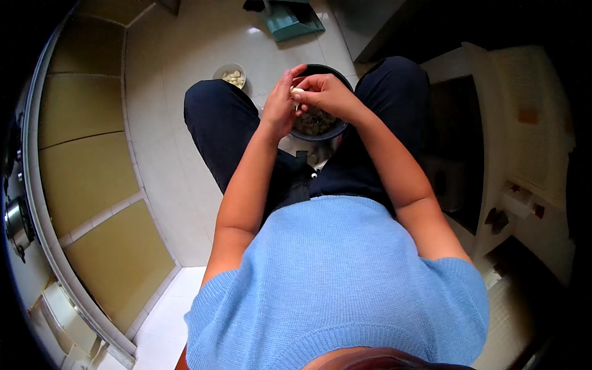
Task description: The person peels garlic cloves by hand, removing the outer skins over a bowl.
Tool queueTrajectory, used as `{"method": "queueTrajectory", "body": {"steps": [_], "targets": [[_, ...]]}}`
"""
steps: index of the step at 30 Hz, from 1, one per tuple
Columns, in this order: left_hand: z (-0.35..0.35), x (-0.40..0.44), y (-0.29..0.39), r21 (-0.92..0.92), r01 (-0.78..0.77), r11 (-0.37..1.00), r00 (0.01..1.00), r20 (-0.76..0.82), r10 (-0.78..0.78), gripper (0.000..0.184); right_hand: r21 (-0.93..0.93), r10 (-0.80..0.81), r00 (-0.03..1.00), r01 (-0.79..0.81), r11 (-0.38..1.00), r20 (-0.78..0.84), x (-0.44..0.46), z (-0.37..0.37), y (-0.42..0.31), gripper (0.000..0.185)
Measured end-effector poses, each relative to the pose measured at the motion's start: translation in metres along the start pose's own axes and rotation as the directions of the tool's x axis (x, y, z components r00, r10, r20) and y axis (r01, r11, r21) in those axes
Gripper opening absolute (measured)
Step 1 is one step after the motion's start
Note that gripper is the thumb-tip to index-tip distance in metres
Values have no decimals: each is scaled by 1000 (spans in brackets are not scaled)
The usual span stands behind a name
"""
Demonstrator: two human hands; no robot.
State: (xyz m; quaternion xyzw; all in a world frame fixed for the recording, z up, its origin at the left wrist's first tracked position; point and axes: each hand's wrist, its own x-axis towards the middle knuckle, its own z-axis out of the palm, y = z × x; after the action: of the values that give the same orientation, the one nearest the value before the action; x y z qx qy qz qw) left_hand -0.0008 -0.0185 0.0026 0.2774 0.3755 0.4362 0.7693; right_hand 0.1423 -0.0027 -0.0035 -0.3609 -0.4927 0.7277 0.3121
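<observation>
Between the fingertips of both hands is a small whitish piece that looks like a garlic clove [296, 91]. My left hand [282, 106] has its fingers bent round the piece from the left. From the right, my right hand [328, 95] pinches the same piece with thumb and fingers. Both hands are over a dark round bin [336, 131] between my knees, with pale and brown scraps, perhaps peelings, inside. Beyond my left knee, a white bowl [223, 69] on the floor holds several pale peeled cloves.
A green dustpan [295, 23] lies on the tiled floor [179, 135] at the top. Tan cabinets [92, 163] line the left side, with a metal pot [20, 225] on the counter above. A dark panel is at the right.
</observation>
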Motion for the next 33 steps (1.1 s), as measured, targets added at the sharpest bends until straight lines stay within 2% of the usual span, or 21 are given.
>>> {"method": "queueTrajectory", "body": {"steps": [1,3,5,9,11,13,15,17,18,20,21,25,27,30,33], "targets": [[0,-1,-1,-11,-5,1000,1000,-4,5,44,-9,7,1000,-7,1000,6,1,-1,1,16],[1,1,-1,202,23,979,995,-98,-4,42,-120,-96,980,75,990,-177,4,-3,1,19],[-1,3,-5,216,4,976,994,-107,20,40,-282,-183,939,99,954,-290,7,-6,2,25],[-5,4,-12,210,-86,974,991,-86,106,35,-341,-159,947,57,938,-279,9,-9,6,25],[-10,5,-17,194,-119,974,987,-83,137,34,-173,-84,972,46,984,-221,12,-12,13,26],[-12,6,-16,179,-157,971,982,-75,172,34,-156,-87,978,58,986,-188,10,-10,11,24],[-12,6,-14,203,-130,970,986,-78,148,34,-138,-89,984,67,988,-156,8,-8,13,23],[-5,3,-13,188,-103,977,986,-107,124,34,-119,-228,969,217,969,-92,6,-7,19,20],[-2,1,-13,178,-69,982,986,-136,94,35,-123,-225,970,214,969,-91,6,-8,22,20],[-4,6,-24,175,-120,977,981,-131,144,35,-352,-198,967,131,927,-159,5,-8,29,20],[-4,7,-27,174,-170,970,973,-125,193,36,-384,-208,966,136,913,-152,4,-8,31,22],[-8,8,-28,219,-118,969,981,-123,148,35,-449,-318,938,226,864,-140,-1,-3,30,24],[-8,6,-30,171,-137,976,989,-38,145,35,-605,-418,897,253,755,-146,-6,0,24,27],[-5,5,-31,104,-154,983,988,0,154,34,-605,-446,883,276,747,-148,-8,3,21,29],[-3,3,-29,129,-150,980,988,-11,152,34,-584,-439,885,276,763,-156,-8,3,22,30]]}}
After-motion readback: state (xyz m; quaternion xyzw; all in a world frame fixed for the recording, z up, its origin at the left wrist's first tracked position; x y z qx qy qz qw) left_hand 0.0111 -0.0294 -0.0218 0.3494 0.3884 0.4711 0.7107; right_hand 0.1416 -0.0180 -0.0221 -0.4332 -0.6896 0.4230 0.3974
